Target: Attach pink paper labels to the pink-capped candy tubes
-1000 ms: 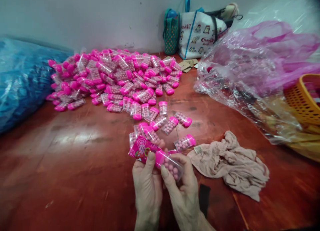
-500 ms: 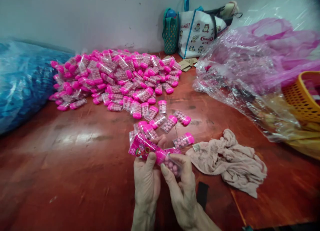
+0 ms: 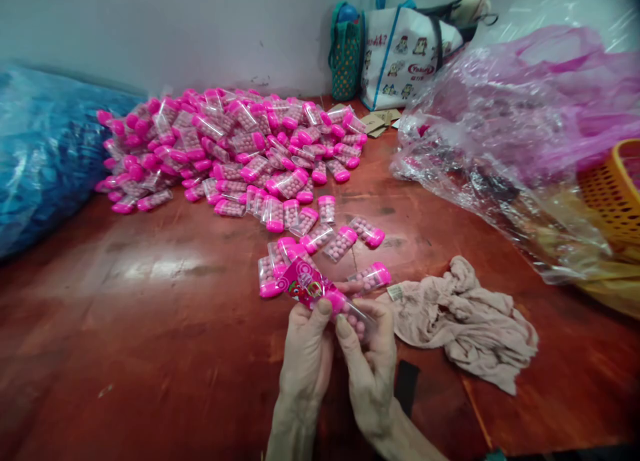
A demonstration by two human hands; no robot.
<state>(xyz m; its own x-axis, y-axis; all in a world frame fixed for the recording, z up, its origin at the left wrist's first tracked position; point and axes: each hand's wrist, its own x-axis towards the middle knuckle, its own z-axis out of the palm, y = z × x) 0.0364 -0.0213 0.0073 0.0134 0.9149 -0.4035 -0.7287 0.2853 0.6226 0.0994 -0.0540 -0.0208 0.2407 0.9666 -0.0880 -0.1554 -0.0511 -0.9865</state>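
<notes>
My left hand (image 3: 309, 351) is closed, its thumb pressing a printed pink label (image 3: 304, 282) against the pink cap of a small clear candy container. My right hand (image 3: 371, 374) pinches the body of this candy container (image 3: 356, 324), which is tilted and filled with round pink candies. The label sticks out to the upper left, beyond the cap. Just past my fingers lie several more capped candy containers (image 3: 341, 244), and one (image 3: 373, 276) is partly behind my right fingers. Some of my fingertips are hidden behind the label and container.
A large heap of candy containers (image 3: 240, 141) lies toward the wall. At left bulges a blue plastic bag (image 3: 45, 168). To the right are a crumpled beige cloth (image 3: 465, 321), clear and pink plastic sheeting (image 3: 500, 114) and a yellow basket (image 3: 607, 194). A white tote bag (image 3: 395, 61) stands behind.
Both hands have shifted slightly right with the label and container. The label end that showed right of the cap is now out of sight. The view has moved a little.
</notes>
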